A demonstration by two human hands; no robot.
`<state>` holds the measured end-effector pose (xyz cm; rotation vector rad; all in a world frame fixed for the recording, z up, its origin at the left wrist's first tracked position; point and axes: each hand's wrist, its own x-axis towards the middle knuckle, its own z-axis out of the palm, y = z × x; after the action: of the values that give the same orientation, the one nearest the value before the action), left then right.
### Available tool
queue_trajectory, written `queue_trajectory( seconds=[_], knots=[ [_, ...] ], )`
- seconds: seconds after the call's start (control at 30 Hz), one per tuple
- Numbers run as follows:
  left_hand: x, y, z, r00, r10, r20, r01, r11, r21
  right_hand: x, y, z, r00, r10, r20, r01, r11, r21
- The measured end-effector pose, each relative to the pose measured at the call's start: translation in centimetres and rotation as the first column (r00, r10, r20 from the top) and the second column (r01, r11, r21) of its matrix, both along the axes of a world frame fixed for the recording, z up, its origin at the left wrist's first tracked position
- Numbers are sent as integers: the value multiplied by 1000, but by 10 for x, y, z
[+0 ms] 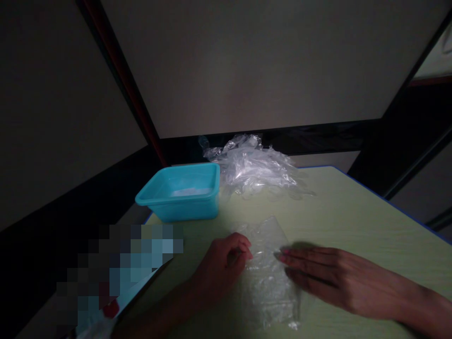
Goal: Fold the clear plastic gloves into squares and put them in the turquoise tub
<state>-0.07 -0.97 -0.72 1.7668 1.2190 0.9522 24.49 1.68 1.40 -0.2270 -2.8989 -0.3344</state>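
Observation:
A clear plastic bag (270, 282) lies spread out on the table before me, slightly wrinkled. At its left edge, my left hand (226, 263) is curled with thumb and fingertips together, pinching the film. My right hand (328, 275) rests flat on the other side, fingers stretched out, its fingertips touching the bag's right edge. Under the left hand, part of the bag's edge is hidden.
A pale table (339, 216) with a blue edge bears a turquoise plastic basin (183, 207) with something whitish inside. Beside it lies a heap of crumpled clear plastic bags (252, 165). A pixelated patch covers the lower left. Light panels stand behind the table.

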Motion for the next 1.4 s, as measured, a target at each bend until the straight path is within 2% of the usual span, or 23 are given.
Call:
queue_trajectory(
  seconds=[0.27,0.43,0.57,0.67,0.77,0.93,1.13,1.2,1.27,1.33,1.4],
  knots=[
    [-1,-2,6,997,18,-75,-17,1000,19,-1,-5,4,1000,29,8,-29,999,-34],
    [0,-6,12,994,1,-110,-7,999,-53,-2,-11,6,1000,24,-17,-25,996,-91],
    [-1,-5,11,999,-28,-46,22,992,-126,-3,-14,5,996,14,-86,-27,988,-152],
    [-4,-2,8,999,-32,33,38,982,-187,-4,-14,4,992,-39,-118,14,979,-205],
    [-7,0,10,999,-25,37,32,975,-219,-5,-13,3,986,-80,-149,40,966,-255],
    [-13,1,16,999,-37,-26,31,978,-205,-7,-12,5,984,-77,-159,29,957,-288],
    [-15,3,16,997,-79,10,79,980,-181,-6,-8,8,982,-110,-154,47,930,-366],
    [-15,5,14,996,-84,9,84,979,-184,-5,-6,9,978,-159,-133,87,898,-430],
    [-15,8,12,996,-85,13,86,976,-200,-6,-2,11,969,-232,-84,154,835,-528],
    [-15,11,10,997,-73,33,78,970,-232,-9,5,12,946,-322,-29,229,732,-641],
    [-14,13,7,997,-35,67,52,959,-280,-14,13,12,914,-406,-3,261,592,-763]
  ],
)
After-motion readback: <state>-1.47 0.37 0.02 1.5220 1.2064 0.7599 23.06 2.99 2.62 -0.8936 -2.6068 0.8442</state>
